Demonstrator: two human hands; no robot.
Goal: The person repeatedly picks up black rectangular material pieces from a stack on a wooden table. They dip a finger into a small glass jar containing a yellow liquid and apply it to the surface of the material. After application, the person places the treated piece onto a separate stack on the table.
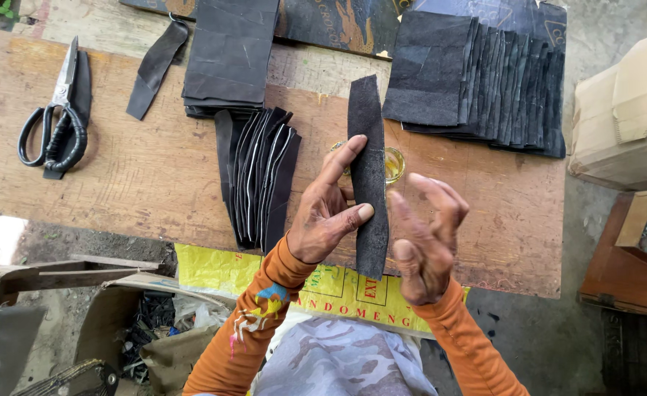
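Orange sleeves (254,330) rise from the bottom centre of the frame, and both hands meet just above them, over the near edge of the table (140,183).

Left hand (331,216): the thumb and the extended index finger pinch a long dark strip (368,176) along its left edge. The strip stands on end in the centre of the frame, lifted clear of the table, its rough matte face turned toward the camera. Holding it by one edge leaves that whole face exposed.

Right hand (426,242): it is partly curled, fingers loosely bent, just to the right of the strip. Whether its fingertips touch the strip's right edge cannot be determined. It holds nothing visible.

A small glass jar (394,163) of yellowish liquid sits on the table directly behind the strip, partly hidden by it and within short reach of both hands.

Left of the hands, a fanned bundle of folded dark pieces (259,180) lies on the table with pale edges showing. Above it, a flat stack of dark sheets (228,55) occupies the upper centre. A second stack of rough dark pieces (477,77), overlapped like shingles, fills the upper right. Separate piles keep the kinds of piece apart.

Black-handled scissors (56,117) lie in the upper left, well apart from the hands, beside a loose dark offcut (155,70). A cardboard box (624,110) stands at the right edge.
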